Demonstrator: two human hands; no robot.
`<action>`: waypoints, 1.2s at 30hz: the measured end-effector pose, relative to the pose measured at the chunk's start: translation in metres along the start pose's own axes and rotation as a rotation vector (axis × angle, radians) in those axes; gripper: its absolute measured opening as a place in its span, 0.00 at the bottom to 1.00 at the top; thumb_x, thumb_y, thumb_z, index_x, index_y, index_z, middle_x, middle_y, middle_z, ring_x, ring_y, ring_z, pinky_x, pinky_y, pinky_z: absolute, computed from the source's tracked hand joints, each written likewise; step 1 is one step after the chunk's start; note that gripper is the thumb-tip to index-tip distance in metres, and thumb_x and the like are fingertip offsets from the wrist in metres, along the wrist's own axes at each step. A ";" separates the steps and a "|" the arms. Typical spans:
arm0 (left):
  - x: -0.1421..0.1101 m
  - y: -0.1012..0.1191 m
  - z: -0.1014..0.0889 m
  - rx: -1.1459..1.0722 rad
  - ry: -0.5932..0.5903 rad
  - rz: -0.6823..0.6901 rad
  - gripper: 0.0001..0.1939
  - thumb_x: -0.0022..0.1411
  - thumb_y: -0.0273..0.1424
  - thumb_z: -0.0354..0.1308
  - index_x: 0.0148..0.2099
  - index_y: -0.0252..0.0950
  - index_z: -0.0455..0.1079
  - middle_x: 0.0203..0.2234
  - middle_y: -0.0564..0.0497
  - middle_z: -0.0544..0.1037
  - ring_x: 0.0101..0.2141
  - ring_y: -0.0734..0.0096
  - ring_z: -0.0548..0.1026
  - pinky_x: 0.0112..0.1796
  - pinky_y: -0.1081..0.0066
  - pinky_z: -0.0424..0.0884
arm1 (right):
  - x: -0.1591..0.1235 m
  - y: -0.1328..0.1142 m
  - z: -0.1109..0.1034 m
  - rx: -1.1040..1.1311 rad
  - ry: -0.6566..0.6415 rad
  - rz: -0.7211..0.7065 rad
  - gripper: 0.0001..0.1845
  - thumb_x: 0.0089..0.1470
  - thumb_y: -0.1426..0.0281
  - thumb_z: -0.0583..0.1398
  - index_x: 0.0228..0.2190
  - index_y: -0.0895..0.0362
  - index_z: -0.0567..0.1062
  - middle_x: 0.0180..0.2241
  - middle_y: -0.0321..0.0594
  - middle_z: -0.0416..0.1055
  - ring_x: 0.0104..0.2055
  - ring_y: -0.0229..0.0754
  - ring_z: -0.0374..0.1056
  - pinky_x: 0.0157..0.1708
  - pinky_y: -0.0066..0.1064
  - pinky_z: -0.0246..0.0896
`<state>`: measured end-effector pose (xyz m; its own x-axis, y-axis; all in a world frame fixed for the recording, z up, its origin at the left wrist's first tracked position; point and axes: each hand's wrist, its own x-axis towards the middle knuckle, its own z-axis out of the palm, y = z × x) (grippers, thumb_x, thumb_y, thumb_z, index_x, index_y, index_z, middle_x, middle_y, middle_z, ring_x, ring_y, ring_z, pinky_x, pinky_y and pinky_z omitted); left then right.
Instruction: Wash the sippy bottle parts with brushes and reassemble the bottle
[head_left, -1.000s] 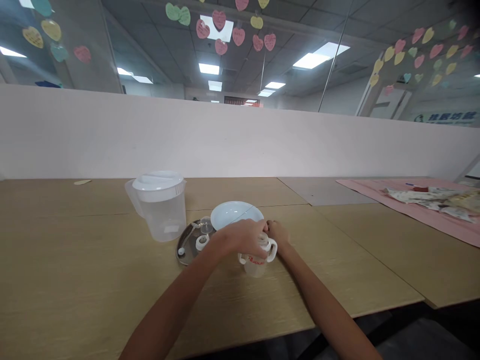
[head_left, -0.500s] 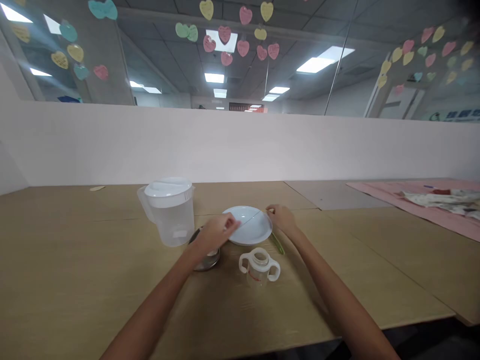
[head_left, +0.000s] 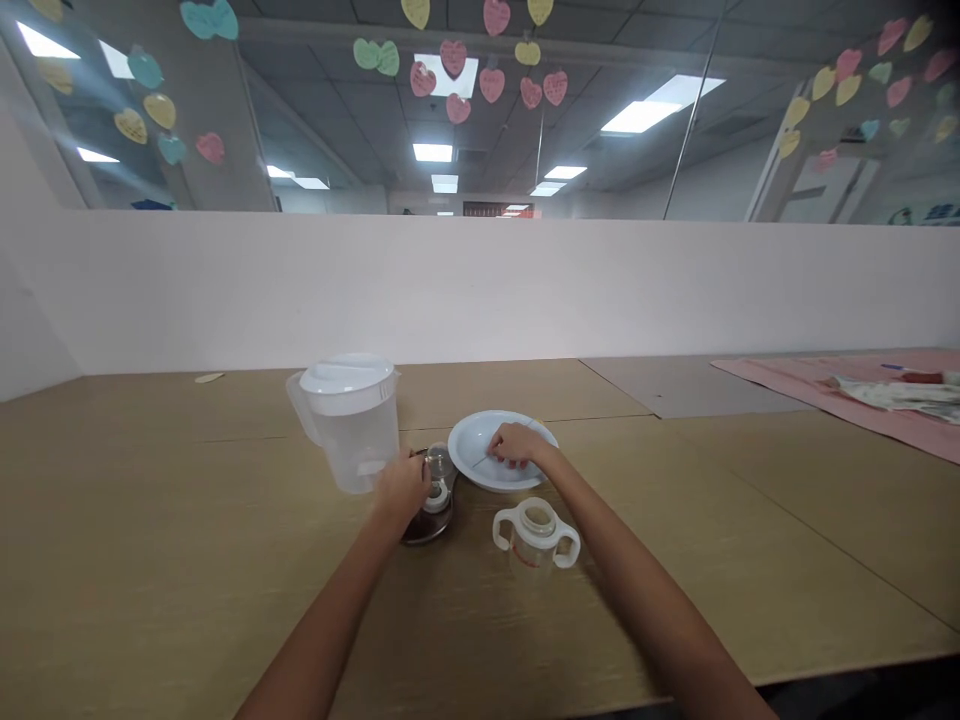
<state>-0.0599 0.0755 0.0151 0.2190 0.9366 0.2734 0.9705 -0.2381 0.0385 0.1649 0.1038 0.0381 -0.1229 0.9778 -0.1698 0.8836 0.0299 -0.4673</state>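
My left hand point(head_left: 403, 490) rests on the small metal tray point(head_left: 429, 524), fingers curled beside a clear cap point(head_left: 439, 462) and a white ring piece point(head_left: 436, 495); whether it grips one I cannot tell. My right hand point(head_left: 513, 445) hovers inside the white bowl point(head_left: 469, 450), fingers pinched on a thin straw-like stick point(head_left: 480, 461). In front of the bowl stands an open two-handled baby cup point(head_left: 535, 532) without its lid. A clear lidded pitcher point(head_left: 352, 420) is at the left of the tray.
The things stand on a wooden table point(head_left: 150, 520) backed by a white partition point(head_left: 480, 290). A pink cloth point(head_left: 847, 400) with packets lies at the far right. Paper hearts hang on the glass above.
Both hands have left the baby cup, which now stands open. My left hand moved to the metal tray and my right hand moved into the bowl.
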 end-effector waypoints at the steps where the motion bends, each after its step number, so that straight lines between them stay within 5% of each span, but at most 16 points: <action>1: 0.000 0.000 0.000 0.007 0.003 -0.012 0.20 0.65 0.35 0.39 0.38 0.33 0.71 0.37 0.41 0.73 0.35 0.61 0.75 0.32 0.68 0.66 | 0.000 0.000 0.001 -0.012 0.003 -0.004 0.14 0.44 0.74 0.58 0.34 0.59 0.79 0.28 0.44 0.77 0.21 0.36 0.70 0.21 0.23 0.63; 12: -0.002 -0.003 -0.003 0.034 -0.089 -0.043 0.17 0.61 0.33 0.43 0.36 0.31 0.72 0.32 0.38 0.76 0.35 0.55 0.75 0.32 0.65 0.65 | -0.005 -0.002 0.005 -0.015 0.100 -0.012 0.10 0.44 0.74 0.58 0.28 0.61 0.79 0.25 0.44 0.76 0.22 0.36 0.70 0.23 0.23 0.63; 19: 0.000 -0.006 -0.007 0.022 -0.108 -0.096 0.11 0.58 0.27 0.48 0.40 0.34 0.69 0.34 0.41 0.77 0.36 0.58 0.75 0.32 0.69 0.65 | -0.014 -0.006 -0.018 0.052 0.380 -0.013 0.09 0.46 0.73 0.59 0.31 0.59 0.78 0.29 0.40 0.76 0.30 0.35 0.72 0.30 0.22 0.61; 25: -0.007 0.004 -0.030 0.037 -0.072 -0.116 0.12 0.58 0.24 0.46 0.40 0.32 0.69 0.35 0.40 0.76 0.38 0.59 0.74 0.34 0.70 0.65 | -0.028 -0.011 -0.045 0.176 0.667 -0.039 0.18 0.48 0.73 0.56 0.43 0.57 0.71 0.34 0.38 0.76 0.36 0.35 0.71 0.35 0.23 0.62; 30: -0.015 0.015 -0.061 -0.060 0.178 -0.136 0.15 0.62 0.29 0.42 0.44 0.33 0.68 0.40 0.42 0.72 0.35 0.62 0.74 0.35 0.69 0.66 | -0.046 -0.015 -0.065 0.345 0.831 -0.099 0.16 0.46 0.73 0.58 0.40 0.58 0.73 0.31 0.38 0.76 0.34 0.37 0.71 0.36 0.25 0.63; 33: -0.017 0.022 -0.069 -0.337 0.384 -0.076 0.13 0.62 0.29 0.42 0.43 0.33 0.67 0.39 0.44 0.72 0.37 0.65 0.72 0.38 0.70 0.67 | -0.063 -0.019 -0.075 0.408 0.871 -0.122 0.14 0.46 0.72 0.58 0.37 0.59 0.74 0.29 0.39 0.76 0.32 0.37 0.71 0.34 0.26 0.64; 36: -0.018 0.034 -0.062 -0.663 0.404 0.045 0.11 0.61 0.29 0.44 0.39 0.34 0.67 0.36 0.46 0.72 0.39 0.66 0.71 0.41 0.71 0.67 | -0.080 -0.027 -0.082 0.458 0.923 -0.173 0.14 0.46 0.71 0.58 0.37 0.60 0.74 0.27 0.39 0.75 0.30 0.37 0.71 0.32 0.27 0.65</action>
<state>-0.0369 0.0351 0.0712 0.0791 0.7867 0.6123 0.6708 -0.4964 0.5511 0.1881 0.0417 0.1355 0.3316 0.7522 0.5694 0.6069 0.2919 -0.7392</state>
